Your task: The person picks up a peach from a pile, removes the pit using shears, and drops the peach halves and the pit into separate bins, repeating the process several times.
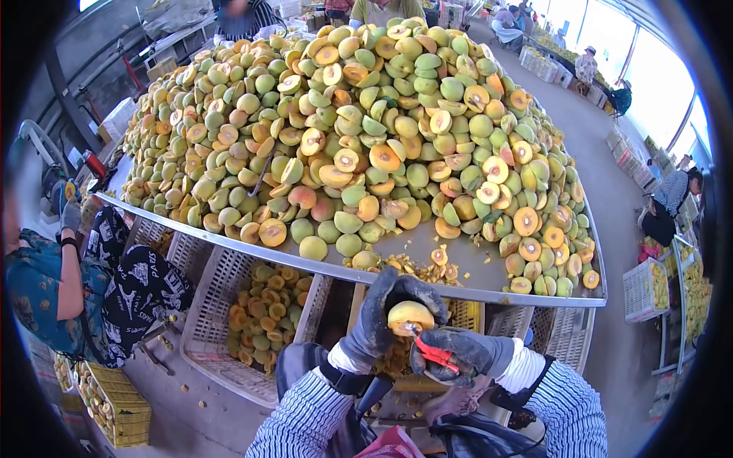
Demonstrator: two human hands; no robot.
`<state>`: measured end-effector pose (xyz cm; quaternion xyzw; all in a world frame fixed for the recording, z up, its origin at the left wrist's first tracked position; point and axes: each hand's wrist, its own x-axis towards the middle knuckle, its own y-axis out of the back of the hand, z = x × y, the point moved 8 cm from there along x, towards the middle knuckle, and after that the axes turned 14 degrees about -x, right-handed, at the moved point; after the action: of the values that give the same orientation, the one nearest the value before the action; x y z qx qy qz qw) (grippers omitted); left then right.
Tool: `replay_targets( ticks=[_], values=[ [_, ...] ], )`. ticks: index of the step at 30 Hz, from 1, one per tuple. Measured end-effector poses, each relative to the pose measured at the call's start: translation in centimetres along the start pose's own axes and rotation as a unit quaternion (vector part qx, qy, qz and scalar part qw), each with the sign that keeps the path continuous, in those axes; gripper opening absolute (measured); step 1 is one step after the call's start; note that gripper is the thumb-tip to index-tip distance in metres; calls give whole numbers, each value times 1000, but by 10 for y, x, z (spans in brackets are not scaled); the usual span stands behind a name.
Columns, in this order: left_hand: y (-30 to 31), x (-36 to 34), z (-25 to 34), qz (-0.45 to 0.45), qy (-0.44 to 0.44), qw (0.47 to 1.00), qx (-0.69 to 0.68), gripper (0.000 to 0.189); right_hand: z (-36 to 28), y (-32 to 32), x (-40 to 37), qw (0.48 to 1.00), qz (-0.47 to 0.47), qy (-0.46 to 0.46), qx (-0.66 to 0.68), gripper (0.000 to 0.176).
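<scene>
Grey work gloves are covering both hands as I am watching from the head view. The left hand (379,324) is curling its fingers tightly around a yellow fruit half (410,315), cupping it from below and behind. It is holding the fruit in the air just below the near edge of the metal table (343,272), over my lap and not resting on anything. The right hand (462,353) is closing in a fist around a red-handled tool (437,356), and the tool's tip is touching the lower side of the fruit. I am judging this to be the coring step, with the tool working at the stone; whether the stone is already loose I cannot tell. The next move, as I am reading it, is calling for a firm left grip, a short controlled scoop, and a tip kept away from the left glove. Behind the hands, a heap of fruit (366,130), whole and halved, is filling the table almost to its far edge. Scraps (412,266) are lying along the near edge. A white crate (200,345) holding cut halves is sitting under the table's near left edge. A co-worker (46,294) is sitting at the left beside a yellow crate (130,427).
</scene>
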<state>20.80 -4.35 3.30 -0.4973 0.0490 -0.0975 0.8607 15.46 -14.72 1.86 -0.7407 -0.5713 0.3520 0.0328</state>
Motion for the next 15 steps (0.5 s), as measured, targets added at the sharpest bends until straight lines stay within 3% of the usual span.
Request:
replay_targets(
  ticks=[1,2,4,5,6,7,8,10,11,12,13,15],
  values=[
    [1,-1,2,-51,-36,997,52,57,-1,2,0,999,46,-13,-21,55],
    [4,-20,11,-69,-302,907,284,47,-1,7,-1,995,93,-25,-40,54],
    [2,-16,14,-85,-268,904,322,55,9,19,2,990,106,-30,-92,53],
    [3,-15,13,-86,-268,904,322,55,8,29,4,968,141,-19,-208,53],
    [5,-19,18,-43,-317,862,394,52,2,35,4,931,173,-9,-321,53],
    [7,-23,21,1,-364,809,461,51,3,38,2,915,190,-73,-348,55],
    [13,-22,17,0,-366,808,461,51,-4,36,1,914,190,-72,-350,55],
    [25,-15,12,46,-330,815,474,45,-26,33,-4,815,232,-41,-530,49],
    [27,-17,11,44,-328,816,474,45,-27,30,-6,816,233,-41,-528,49],
    [33,-9,12,130,-172,917,335,48,-36,28,-12,721,280,-37,-633,49],
    [44,-7,-4,210,-6,962,176,53,-45,23,-18,611,319,-32,-724,50],
    [48,-6,6,219,-41,966,131,52,-44,22,-27,597,345,-63,-721,52]
  ],
)
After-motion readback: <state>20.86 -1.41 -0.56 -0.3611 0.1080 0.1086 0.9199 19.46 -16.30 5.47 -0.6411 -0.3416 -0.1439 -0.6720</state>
